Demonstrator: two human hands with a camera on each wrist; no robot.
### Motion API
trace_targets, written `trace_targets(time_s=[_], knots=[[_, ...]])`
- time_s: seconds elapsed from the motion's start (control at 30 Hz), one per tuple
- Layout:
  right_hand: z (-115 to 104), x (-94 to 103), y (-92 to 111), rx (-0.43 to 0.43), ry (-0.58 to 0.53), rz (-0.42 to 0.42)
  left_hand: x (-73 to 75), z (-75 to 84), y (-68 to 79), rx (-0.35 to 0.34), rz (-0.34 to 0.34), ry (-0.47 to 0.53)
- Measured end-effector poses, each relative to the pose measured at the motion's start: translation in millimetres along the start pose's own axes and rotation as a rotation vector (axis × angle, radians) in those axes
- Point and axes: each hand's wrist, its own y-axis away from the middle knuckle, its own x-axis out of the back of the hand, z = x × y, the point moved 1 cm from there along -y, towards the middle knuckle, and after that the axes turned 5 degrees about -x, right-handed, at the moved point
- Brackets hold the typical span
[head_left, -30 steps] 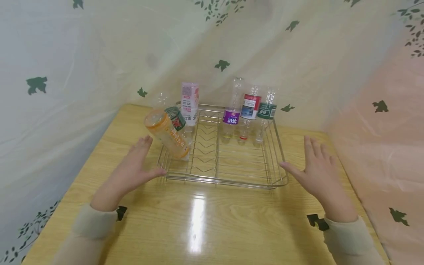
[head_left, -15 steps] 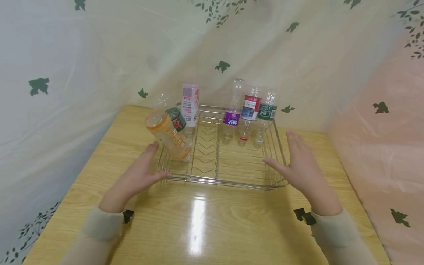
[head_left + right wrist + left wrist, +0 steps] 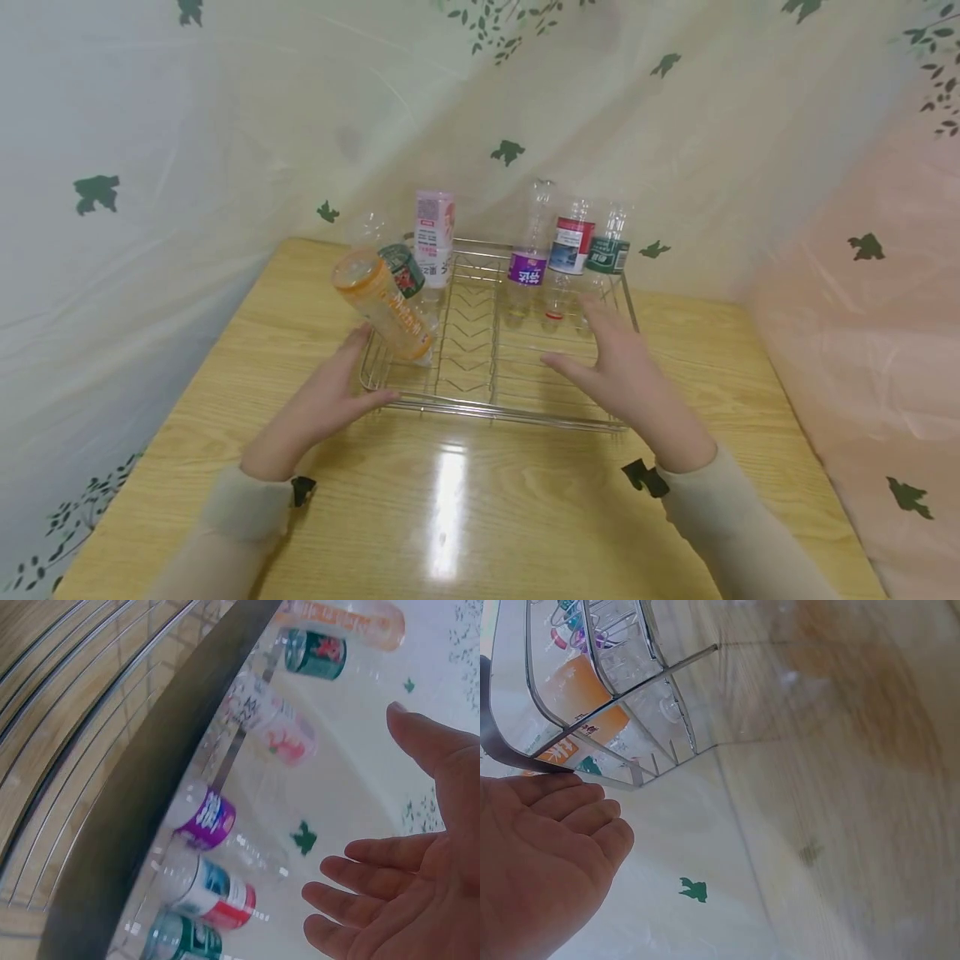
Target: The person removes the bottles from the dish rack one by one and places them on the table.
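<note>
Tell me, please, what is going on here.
A person's left hand is by the front left corner of a rack, and the right hand is over its right half. Six bottles are in the rack: three at the left, the orange bottle tilted, and three at the back right. Neither hand grips a bottle.

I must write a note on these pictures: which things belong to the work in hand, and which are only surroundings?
Probably the work:
- left hand
- right hand
- rack
- orange bottle
- left green bottle
- pink bottle
- purple bottle
- red bottle
- right green bottle

Only surroundings:
- table
- cloth
</note>
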Motion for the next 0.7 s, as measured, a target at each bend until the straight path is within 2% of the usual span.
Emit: trace_targets(time_s=[0.13, 0.37, 0.57, 0.7], knots=[[-19.3, -5.9, -6.9, 0.030, -0.005, -0.015, -0.9, 1.0, -0.4, 0.010, -0.003, -0.001], [-53.9, -21.2, -25.1, 0.160, -0.054, -0.044, -0.6, 2.6, -0.1, -0.003, 0.016, 0.006], [-76.7, -34.3, -36.1, 0.157, -0.076, -0.138, -2.9, 3.0, -0.2, -0.023, 0.033, 0.013], [-87.5, -41.8, -43.9, 0.188, -0.077, -0.157, -3.3, 4.6, 0.2, -0.036, 0.044, 0.015]])
